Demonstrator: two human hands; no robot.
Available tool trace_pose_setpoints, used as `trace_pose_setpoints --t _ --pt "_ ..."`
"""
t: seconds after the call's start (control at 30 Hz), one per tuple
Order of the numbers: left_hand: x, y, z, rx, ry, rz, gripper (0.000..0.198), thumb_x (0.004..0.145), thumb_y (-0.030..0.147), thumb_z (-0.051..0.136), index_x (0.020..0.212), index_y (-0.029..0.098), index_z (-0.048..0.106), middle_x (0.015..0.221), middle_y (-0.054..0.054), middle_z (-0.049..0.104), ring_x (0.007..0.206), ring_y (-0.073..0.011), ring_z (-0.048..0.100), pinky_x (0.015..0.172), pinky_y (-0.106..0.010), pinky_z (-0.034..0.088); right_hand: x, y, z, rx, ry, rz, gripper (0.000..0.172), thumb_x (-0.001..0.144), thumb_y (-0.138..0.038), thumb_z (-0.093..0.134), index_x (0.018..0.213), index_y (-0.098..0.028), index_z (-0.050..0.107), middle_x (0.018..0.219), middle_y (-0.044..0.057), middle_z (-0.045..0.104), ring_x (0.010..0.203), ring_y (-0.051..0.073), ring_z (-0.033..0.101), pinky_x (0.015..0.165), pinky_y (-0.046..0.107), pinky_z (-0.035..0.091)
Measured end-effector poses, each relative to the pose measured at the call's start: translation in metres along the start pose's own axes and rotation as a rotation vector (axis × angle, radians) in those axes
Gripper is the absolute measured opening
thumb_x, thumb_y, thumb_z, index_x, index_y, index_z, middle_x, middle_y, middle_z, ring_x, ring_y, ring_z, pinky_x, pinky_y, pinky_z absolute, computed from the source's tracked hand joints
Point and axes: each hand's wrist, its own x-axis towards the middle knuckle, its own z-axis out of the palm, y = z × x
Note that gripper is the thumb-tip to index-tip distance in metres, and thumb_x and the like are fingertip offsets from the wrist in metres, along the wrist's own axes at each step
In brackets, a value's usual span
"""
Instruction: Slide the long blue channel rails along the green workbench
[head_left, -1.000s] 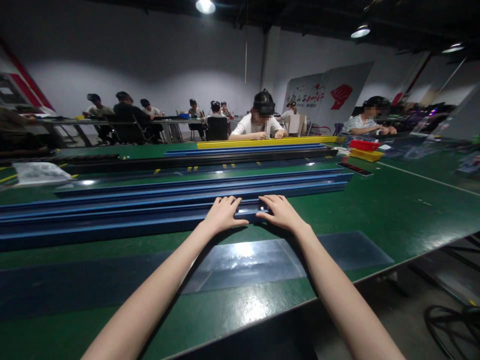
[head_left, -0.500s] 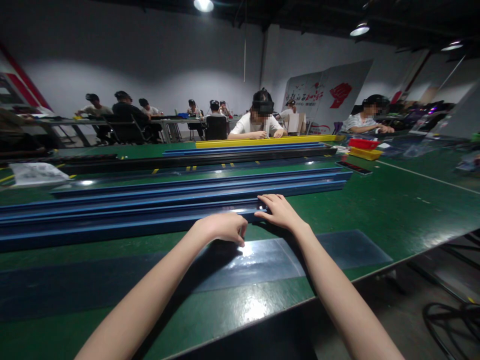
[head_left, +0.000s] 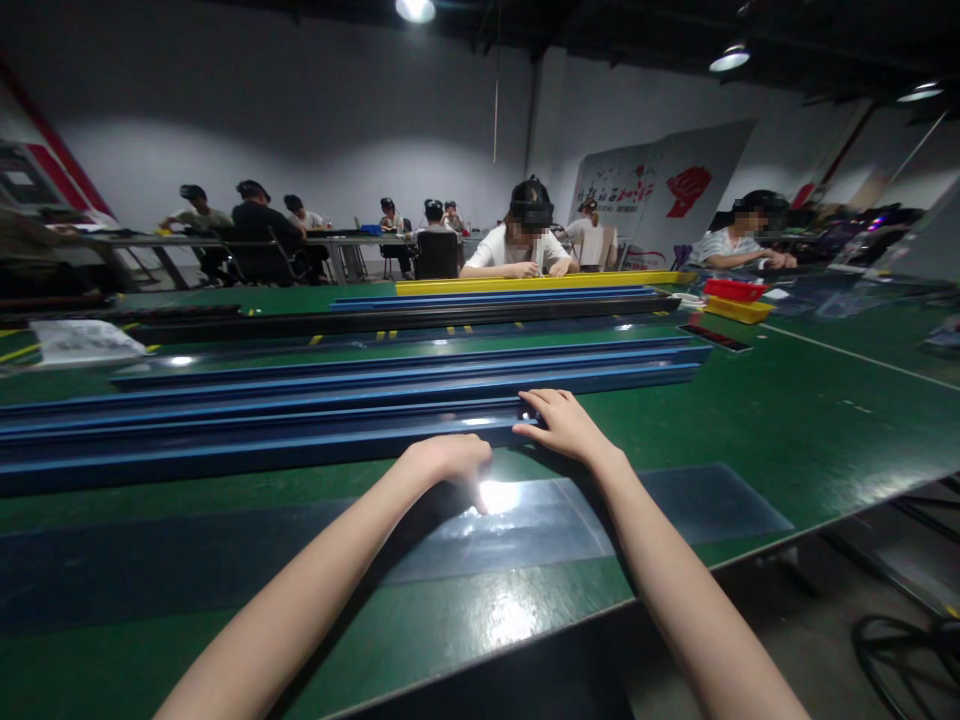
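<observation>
My right hand (head_left: 559,422) grips the right end of the nearest long blue channel rail (head_left: 225,448), fingers over its far side and thumb at its near side. Beside it, my left hand (head_left: 459,462) is smeared by motion. Its fingers point down over the shiny clear plastic strip (head_left: 555,510), and whether they hold anything is hidden. The strip lies flat on the green table, on the near side of the rail. Just beyond, more blue rails (head_left: 637,375) lie roughly parallel.
Farther back lie a black rail (head_left: 420,315) and a yellow rail (head_left: 540,282). Red and yellow trays (head_left: 739,308) and a phone (head_left: 712,338) are at the right. A crumpled white sheet (head_left: 86,342) lies left. A person (head_left: 529,235) sits opposite. The table's near edge (head_left: 750,553) slants up rightward.
My left hand's fingers have shifted slightly down over the clear strip and blurred. My right hand keeps its place on the rail's end. The whole view has shifted slightly.
</observation>
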Motion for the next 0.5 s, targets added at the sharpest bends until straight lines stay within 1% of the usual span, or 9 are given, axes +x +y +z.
trace_pose_setpoints --t 0.17,0.33,0.5 --pt "0.002 -0.001 0.002 0.005 0.016 0.015 0.029 0.062 0.044 0.068 0.074 0.018 0.068 0.066 -0.004 0.064 0.058 -0.0147 0.055 0.051 -0.023 0.036 0.000 0.001 0.001 0.006 0.001 0.001 0.059 0.079 -0.055 0.045 0.123 -0.015 0.049 0.122 0.012 0.054 0.113 0.022 0.047 0.094 0.036 0.032" --pt "0.006 -0.007 0.004 -0.090 0.013 0.023 0.024 0.060 0.039 0.070 0.070 0.017 0.067 0.062 -0.001 0.062 0.055 -0.0130 0.053 0.049 -0.022 0.035 0.000 0.000 -0.001 0.008 -0.003 0.003 0.060 0.080 -0.055 0.044 0.122 -0.013 0.050 0.122 0.013 0.054 0.113 0.022 0.047 0.094 0.036 0.032" --pt "0.007 -0.012 0.005 -0.188 0.041 -0.001 0.016 0.058 0.030 0.071 0.067 0.017 0.067 0.058 0.001 0.061 0.054 -0.0125 0.053 0.050 -0.021 0.035 0.000 -0.001 -0.001 0.013 -0.004 0.005 0.057 0.079 -0.055 0.044 0.122 -0.017 0.050 0.122 0.012 0.054 0.113 0.022 0.047 0.094 0.037 0.032"
